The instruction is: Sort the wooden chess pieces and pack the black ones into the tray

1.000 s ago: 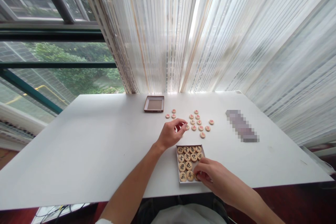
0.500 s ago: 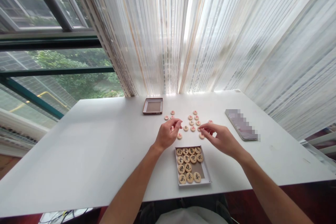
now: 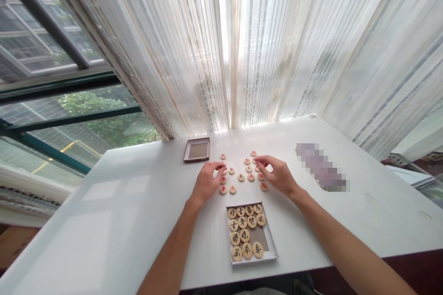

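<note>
My left hand [image 3: 206,183] is pinched at the left group of wooden xiangqi pieces, its fingertips on a red-marked piece [image 3: 224,171] that they partly cover. Below those fingertips lie a red-marked chariot piece [image 3: 223,189] and a red horse piece [image 3: 232,189]. At the far end of the right group, the thumb and index finger of my right hand [image 3: 279,176] close on another piece [image 3: 254,161], mostly hidden. Black-marked soldier pieces [image 3: 241,177] lie between the hands. Nearer me, a shallow box [image 3: 272,239] holds several black-marked pieces in rows, with a gap at its right side.
An open box lid [image 3: 187,151] lies at the back left of the white table [image 3: 131,212]. A blurred-out flat object [image 3: 320,166] is on the right. Striped curtains [image 3: 256,46] hang along the back edge, beside a window.
My right hand has moved farther back along the right group of pieces. My left hand has shifted left onto the left group. The view has tilted and turned slightly; the filled box looks unchanged.
</note>
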Tool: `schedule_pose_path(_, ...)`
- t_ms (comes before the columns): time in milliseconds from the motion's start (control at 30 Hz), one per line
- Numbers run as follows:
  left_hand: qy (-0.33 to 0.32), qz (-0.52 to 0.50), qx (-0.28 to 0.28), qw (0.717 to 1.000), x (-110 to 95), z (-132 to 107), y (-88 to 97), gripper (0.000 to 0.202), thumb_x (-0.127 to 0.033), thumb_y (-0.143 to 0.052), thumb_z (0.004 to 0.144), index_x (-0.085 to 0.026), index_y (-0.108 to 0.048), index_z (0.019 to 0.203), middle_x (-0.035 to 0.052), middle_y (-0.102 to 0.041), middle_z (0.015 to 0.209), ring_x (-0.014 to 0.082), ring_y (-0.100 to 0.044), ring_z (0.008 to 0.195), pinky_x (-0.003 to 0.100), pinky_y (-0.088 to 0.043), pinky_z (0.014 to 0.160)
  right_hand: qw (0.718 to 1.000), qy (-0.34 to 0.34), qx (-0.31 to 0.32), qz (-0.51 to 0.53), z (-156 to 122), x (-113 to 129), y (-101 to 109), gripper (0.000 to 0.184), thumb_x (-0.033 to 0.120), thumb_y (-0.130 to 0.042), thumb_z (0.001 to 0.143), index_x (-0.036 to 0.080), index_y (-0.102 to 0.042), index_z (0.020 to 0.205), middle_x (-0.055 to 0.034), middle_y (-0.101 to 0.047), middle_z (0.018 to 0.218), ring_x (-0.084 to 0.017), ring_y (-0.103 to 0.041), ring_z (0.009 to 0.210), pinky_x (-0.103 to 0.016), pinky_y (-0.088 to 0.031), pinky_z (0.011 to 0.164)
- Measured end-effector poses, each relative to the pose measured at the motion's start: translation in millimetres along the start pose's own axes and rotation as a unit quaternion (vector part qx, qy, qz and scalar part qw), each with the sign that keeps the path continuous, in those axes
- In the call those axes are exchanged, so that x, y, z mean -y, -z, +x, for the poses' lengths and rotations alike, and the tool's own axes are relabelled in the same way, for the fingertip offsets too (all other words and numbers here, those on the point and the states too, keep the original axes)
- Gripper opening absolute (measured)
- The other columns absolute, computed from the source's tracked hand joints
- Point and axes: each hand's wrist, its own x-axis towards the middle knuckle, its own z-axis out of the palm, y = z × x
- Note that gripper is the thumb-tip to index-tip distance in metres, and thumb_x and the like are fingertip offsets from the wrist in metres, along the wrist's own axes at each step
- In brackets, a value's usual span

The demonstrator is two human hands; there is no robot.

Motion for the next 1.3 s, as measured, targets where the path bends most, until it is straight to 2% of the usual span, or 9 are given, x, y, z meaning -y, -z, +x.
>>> schedule_pose_path(133, -0.037, 0.041, 0.058, 0.997, -3.3, 12.0, 2.2, 0.018, -0.026, -0.062, 0.090, -0.025, -0.071, 0.106, 0.0050, -0.072, 0.098, 0.0233, -0.062, 0.097, 0.038, -0.051, 0.090, 1.000, 0.000, -0.006, 0.009, -1.8, -2.6, -0.2, 0.022, 0.034, -0.057, 0.094, 0.023, -0.070, 0.106, -0.0067, -0.074, 0.095, -0.021, -0.068, 0.079, -0.032, -0.058, 0.064)
schedule_pose_path(267, -0.061, 0.083, 0.106, 0.989, -9.1, 21.8, -1.0, 0.015, -0.028, -0.067, 0.086, -0.025, -0.072, 0.100, 0.0041, -0.074, 0.090, 0.0238, -0.063, 0.093, 0.037, -0.049, 0.087, 1.000, 0.002, 0.005, 0.017, -2.3, -1.7, -0.3, 0.021, 0.033, -0.057, 0.094, 0.023, -0.070, 0.107, -0.0072, -0.074, 0.097, -0.022, -0.069, 0.084, -0.032, -0.059, 0.066)
schedule_pose_path(467, -0.070, 0.115, 0.111, 0.985, -10.7, 28.2, -6.2, 0.012, -0.029, -0.068, 0.085, -0.025, -0.073, 0.095, 0.0024, -0.071, 0.074, 0.0238, -0.063, 0.085, 0.034, -0.048, 0.079, 1.000, 0.010, 0.009, 0.014, -3.7, 1.9, 0.5, 0.020, 0.030, -0.056, 0.095, 0.022, -0.070, 0.108, -0.0069, -0.074, 0.097, -0.021, -0.069, 0.084, -0.031, -0.059, 0.064)
schedule_pose_path(600, -0.073, 0.112, 0.087, 0.987, -13.7, 26.8, -3.9, 0.016, -0.027, -0.068, 0.084, -0.025, -0.070, 0.100, 0.0028, -0.073, 0.087, 0.0227, -0.064, 0.087, 0.035, -0.048, 0.083, 1.000, 0.012, 0.016, 0.014, -4.0, 2.6, 0.1, 0.020, 0.029, -0.056, 0.095, 0.023, -0.070, 0.108, -0.0067, -0.075, 0.099, -0.020, -0.069, 0.084, -0.030, -0.058, 0.064)
schedule_pose_path(800, -0.048, -0.028, 0.062, 0.997, -27.6, 16.2, 1.3, 0.024, -0.025, -0.068, 0.084, -0.024, -0.065, 0.108, 0.0043, -0.072, 0.102, 0.0197, -0.068, 0.091, 0.033, -0.054, 0.082, 0.999, 0.013, 0.019, 0.027, -4.6, 7.7, 0.0, 0.022, 0.032, -0.055, 0.095, 0.024, -0.070, 0.110, -0.0062, -0.075, 0.099, -0.020, -0.070, 0.084, -0.033, -0.059, 0.070)
schedule_pose_path(1000, 0.003, -0.211, 0.071, 0.975, -41.7, 2.2, -3.9, 0.031, -0.025, -0.070, 0.084, -0.020, -0.061, 0.113, 0.0080, -0.068, 0.112, 0.0166, -0.070, 0.089, 0.030, -0.059, 0.080, 0.998, 0.020, 0.032, 0.051, -10.9, 17.3, -6.6, 0.022, 0.033, -0.055, 0.096, 0.024, -0.069, 0.110, -0.0061, -0.075, 0.100, -0.020, -0.071, 0.080, -0.036, -0.059, 0.078)
schedule_pose_path(1133, 0.009, -0.257, 0.076, 0.963, -43.1, -2.9, -6.5, 0.030, -0.025, -0.071, 0.084, -0.019, -0.063, 0.112, 0.0088, -0.067, 0.111, 0.0160, -0.069, 0.089, 0.030, -0.059, 0.083, 0.997, 0.028, 0.045, 0.061, -15.1, 24.2, -10.8, 0.020, 0.031, -0.057, 0.095, 0.023, -0.068, 0.110, -0.0068, -0.075, 0.101, -0.021, -0.071, 0.087, -0.036, -0.058, 0.081)
schedule_pose_path(1300, 0.013, -0.274, 0.077, 0.958, -45.6, -6.5, -6.8, 0.031, -0.025, -0.071, 0.085, -0.019, -0.064, 0.114, 0.0095, -0.068, 0.111, 0.0176, -0.069, 0.092, 0.030, -0.058, 0.082, 0.995, 0.019, 0.058, 0.079, -18.4, 32.1, -13.8, 0.017, 0.033, -0.059, 0.094, 0.023, -0.066, 0.106, -0.0063, -0.074, 0.096, -0.022, -0.071, 0.085, -0.035, -0.059, 0.078)
